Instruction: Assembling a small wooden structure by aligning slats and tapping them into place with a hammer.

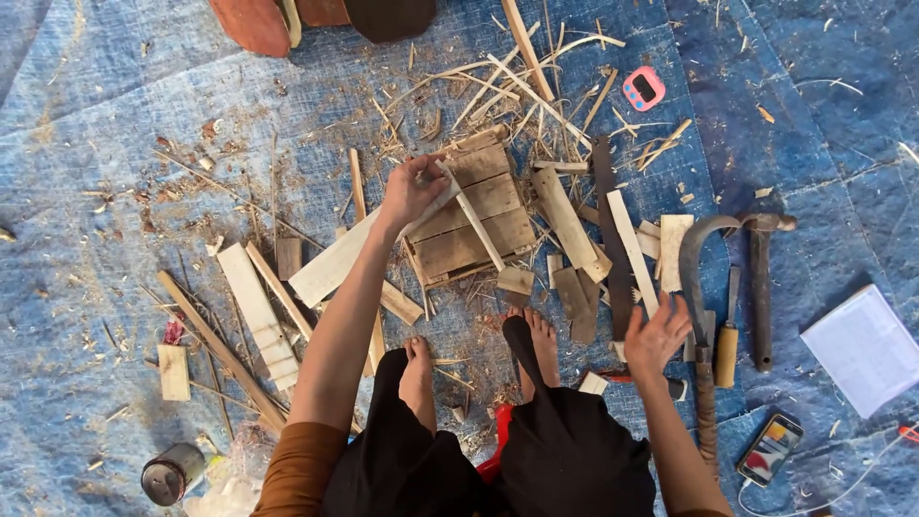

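Observation:
My left hand [412,189] is closed on the end of a long flat wooden slat [330,268] that reaches left and down from a small wooden plank block [474,215]. A thin bamboo stick [476,228] lies across the block. My right hand [654,337] hovers open over the blue tarp [115,115], fingers spread, next to a curved sickle [694,287] and wood offcuts. My bare feet [536,337] rest below the block.
A hammer [761,287] and a chisel [728,335] lie right of the sickle. A saw blade [613,239], a pink timer [643,88], a phone [770,448], a white booklet [866,349], a tin can [172,473] and scattered bamboo strips surround me.

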